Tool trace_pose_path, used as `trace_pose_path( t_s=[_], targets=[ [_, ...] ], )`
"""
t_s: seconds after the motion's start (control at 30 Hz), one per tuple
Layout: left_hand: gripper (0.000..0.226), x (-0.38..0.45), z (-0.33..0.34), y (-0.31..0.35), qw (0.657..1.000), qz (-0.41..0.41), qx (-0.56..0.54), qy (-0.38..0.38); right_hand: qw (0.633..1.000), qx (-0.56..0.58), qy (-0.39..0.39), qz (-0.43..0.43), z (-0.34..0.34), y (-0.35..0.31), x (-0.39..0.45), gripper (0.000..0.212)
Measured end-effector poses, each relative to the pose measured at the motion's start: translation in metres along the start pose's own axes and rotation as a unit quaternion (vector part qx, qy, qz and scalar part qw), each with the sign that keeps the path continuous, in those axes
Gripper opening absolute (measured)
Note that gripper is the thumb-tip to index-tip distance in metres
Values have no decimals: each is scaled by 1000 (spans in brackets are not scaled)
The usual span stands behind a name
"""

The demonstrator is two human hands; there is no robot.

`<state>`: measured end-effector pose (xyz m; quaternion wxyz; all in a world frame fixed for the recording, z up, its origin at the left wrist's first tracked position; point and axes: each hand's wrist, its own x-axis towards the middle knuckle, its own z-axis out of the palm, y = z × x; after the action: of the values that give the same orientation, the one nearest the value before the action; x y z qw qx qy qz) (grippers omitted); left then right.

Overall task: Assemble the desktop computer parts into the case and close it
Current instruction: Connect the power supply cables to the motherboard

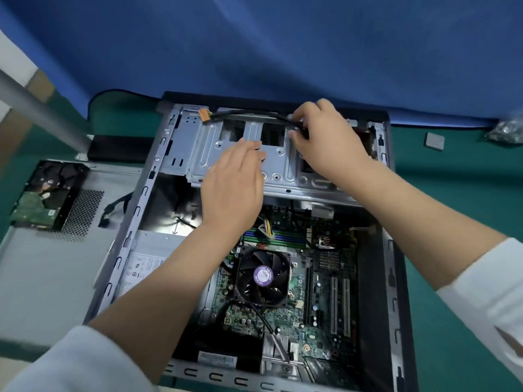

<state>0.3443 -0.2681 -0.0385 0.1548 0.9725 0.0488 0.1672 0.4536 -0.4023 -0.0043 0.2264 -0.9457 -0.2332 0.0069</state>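
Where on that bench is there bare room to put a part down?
Bare green mat lies right of the case, below the small grey square. The side panel is bare near its front. Crowded: the hard drive at its far end.

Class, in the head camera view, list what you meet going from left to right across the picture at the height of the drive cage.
Hard drive on the side panel → orange connector → left hand → right hand gripping the black cable → small grey square on the green mat.

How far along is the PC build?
Done: board with fan sits in the case. In hand: right hand holds a black cable over the drive cage; left hand rests there. Left: hard drive and side panel lie outside.
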Motion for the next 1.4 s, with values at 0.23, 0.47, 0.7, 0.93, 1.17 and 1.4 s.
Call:
trace_pose_path(
  t_s=[0.23,0.47,0.7,0.93,1.17,1.4],
  targets=[
    [34,1,2,-1,1000,-4,11,8,997,53,0,-52,-7,-2,1,13],
    [34,-1,3,0,1000,-9,8,13,916,374,-39,142,-41,20,3,4],
    [35,0,5,1,1000,-4,2,25,893,388,-90,209,-23,21,-1,16],
    [33,-2,3,2,1000,-10,-9,16,928,320,-132,135,-13,22,-3,21],
    [35,-34,-22,25,932,-148,-314,109,871,454,-73,171,-14,29,-12,20],
    [33,-67,-13,42,835,-322,-438,-89,910,377,-81,151,-11,30,-11,26]
  ],
)
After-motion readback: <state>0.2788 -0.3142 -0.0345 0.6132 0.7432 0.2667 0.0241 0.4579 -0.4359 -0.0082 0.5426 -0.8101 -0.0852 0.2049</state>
